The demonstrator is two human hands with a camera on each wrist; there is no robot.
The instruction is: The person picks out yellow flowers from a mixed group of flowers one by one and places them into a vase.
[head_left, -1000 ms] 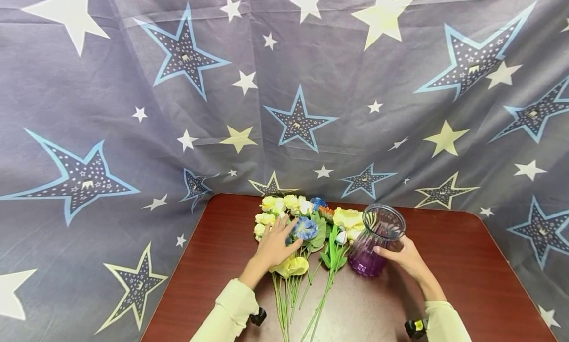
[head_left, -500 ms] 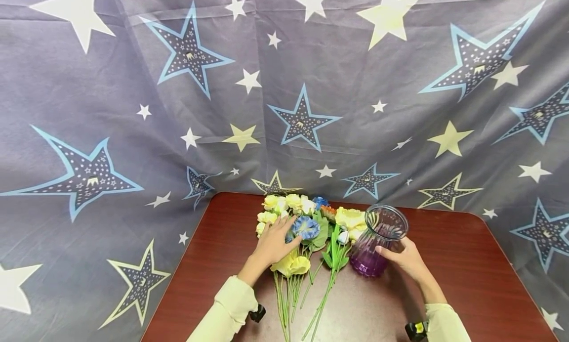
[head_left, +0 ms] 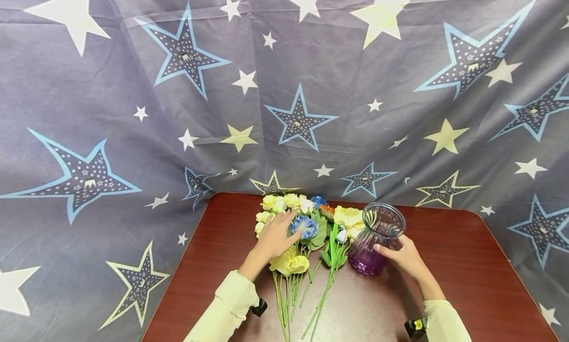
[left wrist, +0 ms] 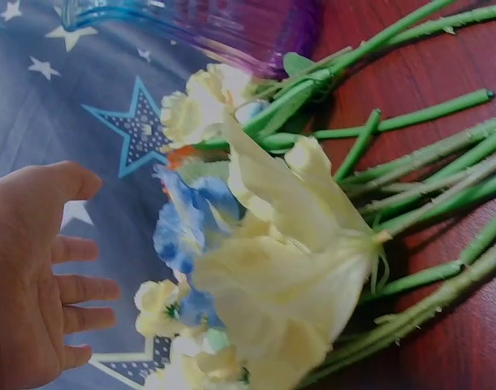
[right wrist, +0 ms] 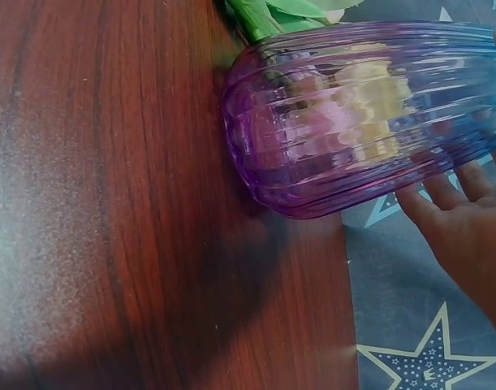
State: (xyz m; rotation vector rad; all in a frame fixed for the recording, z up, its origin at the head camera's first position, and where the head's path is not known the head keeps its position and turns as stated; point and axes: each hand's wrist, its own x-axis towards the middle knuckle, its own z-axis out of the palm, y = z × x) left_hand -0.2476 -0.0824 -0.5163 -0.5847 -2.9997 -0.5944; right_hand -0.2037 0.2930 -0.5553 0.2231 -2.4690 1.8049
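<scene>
A ribbed glass vase (head_left: 371,248), purple at its base and bluish at the rim, stands on the table. The right hand (head_left: 406,257) grips its right side, the thumb in front; in the right wrist view several fingers (right wrist: 446,195) lie along the glass (right wrist: 312,122). Left of the vase lie yellow, white and blue flowers with green stems. Over them the left hand (head_left: 272,239) hovers or rests with fingers spread, beside a blue flower (head_left: 304,227). In the left wrist view that hand (left wrist: 36,268) holds nothing, and a large yellow flower (left wrist: 288,268) is in front of it.
The reddish-brown table (head_left: 462,263) reaches back to a grey cloth (head_left: 222,109) printed with stars. Flower stems (head_left: 317,307) run toward the table's front edge. A black wrist device (head_left: 415,328) is at the right sleeve, another (head_left: 259,307) at the left.
The left hand has shifted slightly over the flowers, and the yellow flower below it has moved a little. The right hand and the vase show no clear movement.
</scene>
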